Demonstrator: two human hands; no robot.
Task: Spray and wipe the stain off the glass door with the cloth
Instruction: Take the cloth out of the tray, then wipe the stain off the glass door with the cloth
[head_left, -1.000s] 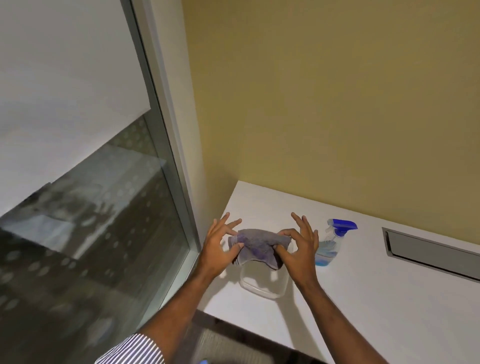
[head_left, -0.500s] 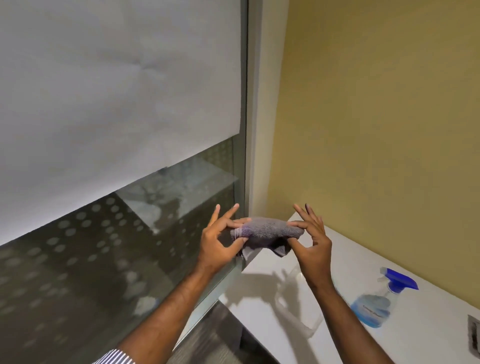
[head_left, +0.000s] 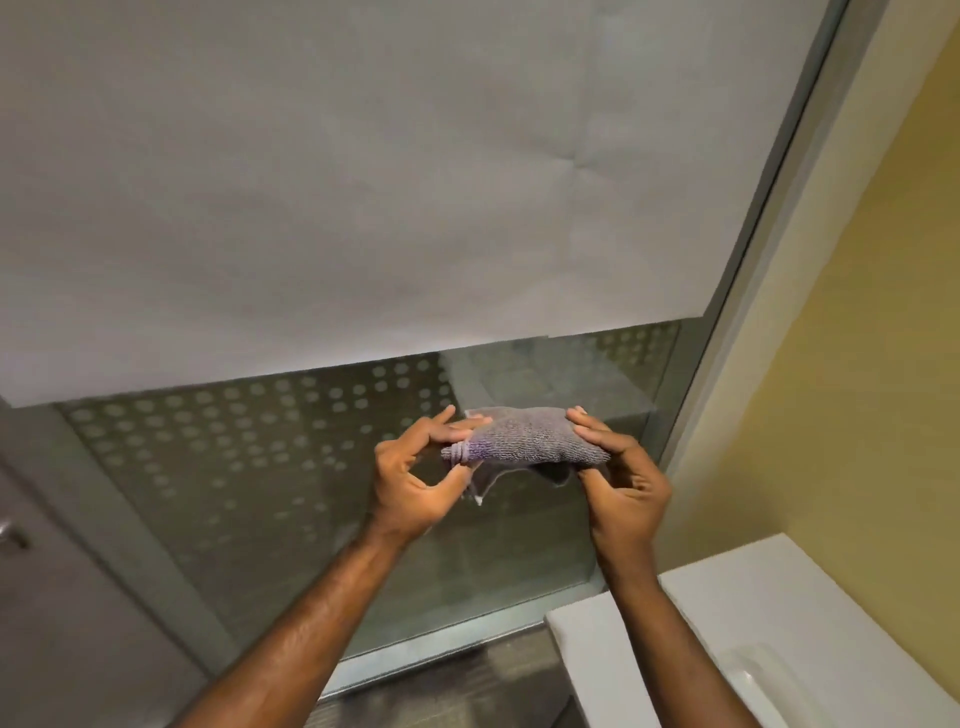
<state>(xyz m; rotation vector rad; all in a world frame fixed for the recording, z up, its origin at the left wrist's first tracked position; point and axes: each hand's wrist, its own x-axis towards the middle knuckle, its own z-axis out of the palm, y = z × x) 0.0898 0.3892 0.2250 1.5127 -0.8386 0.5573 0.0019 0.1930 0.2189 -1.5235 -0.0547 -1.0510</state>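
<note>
A folded grey-purple cloth (head_left: 524, 439) hangs in the air in front of the glass door (head_left: 270, 467). My left hand (head_left: 415, 478) pinches its left end between thumb and fingers. My right hand (head_left: 621, 478) grips its right end. The door's lower glass carries a pattern of pale dots, and a white sheet (head_left: 363, 182) covers its upper part. No stain can be made out on the glass. The spray bottle is out of view.
A white counter (head_left: 779, 597) stands at the lower right against a yellow wall (head_left: 857, 364), with a clear tray (head_left: 758, 680) on it. The metal door frame (head_left: 753, 312) runs up the right side. A door handle (head_left: 10, 535) shows at the far left.
Both hands lifted the cloth from above the counter's tray and carried it left, in front of the glass. The view swung left, and the spray bottle left the frame.
</note>
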